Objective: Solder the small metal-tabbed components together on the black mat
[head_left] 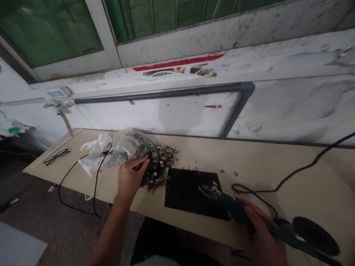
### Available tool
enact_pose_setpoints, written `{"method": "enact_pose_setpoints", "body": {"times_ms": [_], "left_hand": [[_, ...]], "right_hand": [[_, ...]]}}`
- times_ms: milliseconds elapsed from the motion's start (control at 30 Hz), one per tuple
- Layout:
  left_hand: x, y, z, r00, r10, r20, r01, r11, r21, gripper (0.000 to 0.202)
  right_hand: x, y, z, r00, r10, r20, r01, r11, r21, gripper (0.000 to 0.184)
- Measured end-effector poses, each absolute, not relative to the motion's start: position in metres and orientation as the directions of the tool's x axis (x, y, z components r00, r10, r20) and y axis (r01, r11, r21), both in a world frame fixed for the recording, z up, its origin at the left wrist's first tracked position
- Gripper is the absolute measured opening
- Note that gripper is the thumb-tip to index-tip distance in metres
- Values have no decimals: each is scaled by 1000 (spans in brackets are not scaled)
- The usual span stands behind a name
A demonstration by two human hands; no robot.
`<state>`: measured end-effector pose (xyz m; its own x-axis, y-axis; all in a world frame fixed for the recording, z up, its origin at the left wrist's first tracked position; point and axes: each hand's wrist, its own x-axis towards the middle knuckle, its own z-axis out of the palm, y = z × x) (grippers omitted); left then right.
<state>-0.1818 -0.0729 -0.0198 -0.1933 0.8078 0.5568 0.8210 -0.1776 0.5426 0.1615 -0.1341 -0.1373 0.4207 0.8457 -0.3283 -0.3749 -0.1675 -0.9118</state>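
Note:
My left hand reaches into a heap of small dark parts with thin leads on the beige table; its fingers are pinched together at the heap's left side. My right hand is wrapped round a dark green soldering iron at the near right. The iron's tip points at a few small parts lying on a black mat.
Crumpled clear plastic and white paper lie left of the heap. Eyeglasses rest at the far left corner. Black cables cross the table; a round black stand sits near the right edge. A wall rises behind.

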Motion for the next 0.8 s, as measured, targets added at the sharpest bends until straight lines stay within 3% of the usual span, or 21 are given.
{"method": "enact_pose_setpoints", "body": {"times_ms": [100, 200, 300, 433, 600, 800], "left_hand": [[-182, -76, -20, -184, 804, 565, 857, -150, 493, 33], [-165, -94, -20, -185, 810, 556, 806, -199, 557, 32], [-136, -111, -26, 8, 901, 434, 695, -317, 645, 46], [-97, -114, -52, 243, 925, 292, 623, -380, 684, 43], [-58, -95, -80, 336, 912, 235, 684, -408, 604, 45], [-32, -62, -85, 285, 940, 185, 829, -339, 445, 26]], "right_hand": [[161, -135, -139, 455, 853, -256, -330, -105, -938, 30], [162, -132, -139, 484, 843, -234, -334, -70, -940, 31], [162, -125, -133, 493, 820, -292, -447, -50, -893, 40], [162, -117, -124, 465, 814, -349, -602, 2, -798, 46], [161, -114, -125, 446, 836, -320, -652, 59, -756, 48], [163, -112, -127, 425, 850, -310, -643, 43, -765, 50]]}}
